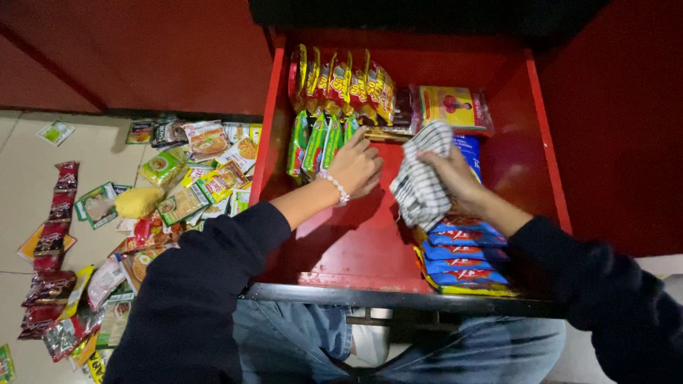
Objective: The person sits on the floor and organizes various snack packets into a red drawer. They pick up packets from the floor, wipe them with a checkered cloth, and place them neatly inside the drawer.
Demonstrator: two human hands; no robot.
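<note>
Inside the red drawer (pixel 370 242), the right hand (pixel 455 178) is clamped on one crumpled white cloth with dark stripes (pixel 420 181), held near the right side above four stacked blue packets (pixel 462 259). The left hand (pixel 353 167), fingers curled loosely together, touches three green sachets (pixel 316 142) below five yellow-red packets (pixel 341 82) along the back edge

The right hand (pixel 455 174) has its fingers buried in the striped cloth (pixel 420 186), which covers the far ends of the blue packets (pixel 466 259). The drawer's (pixel 356 242) far end sinks into shadow. Floor packets (pixel 64 313) run off the left edge, perhaps snacks.
</note>
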